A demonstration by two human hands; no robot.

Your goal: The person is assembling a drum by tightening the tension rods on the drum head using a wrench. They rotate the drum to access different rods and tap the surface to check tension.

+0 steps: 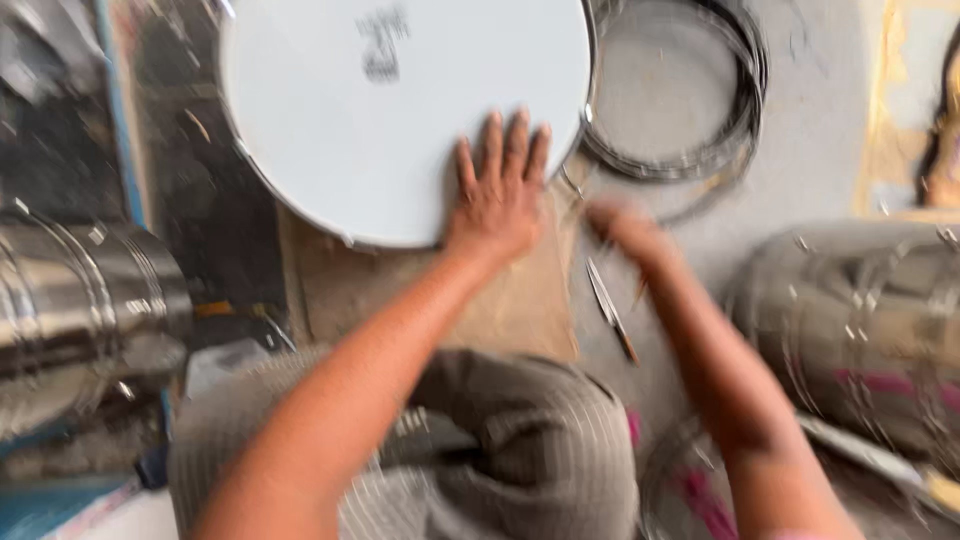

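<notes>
Nearest the camera, at the bottom of the frame, striped trousers (pixel 520 450) cover the person's lap. Just above centre, the left hand (pixel 497 195) lies flat with fingers spread open on the lower right edge of a white drumhead (pixel 370 130), which fills the upper middle. Right of it, the right hand (pixel 625 228) is blurred; its grip cannot be told. A thin metal tool (pixel 610 310), perhaps scissors, lies on the floor below it. Farther off, upper right, lie metal hoops (pixel 745 100).

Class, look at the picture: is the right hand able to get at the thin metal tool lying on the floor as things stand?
Probably yes. The right hand, though blurred, hangs just above the tool, and nothing lies between them; the left hand rests flat on the white drum.
</notes>
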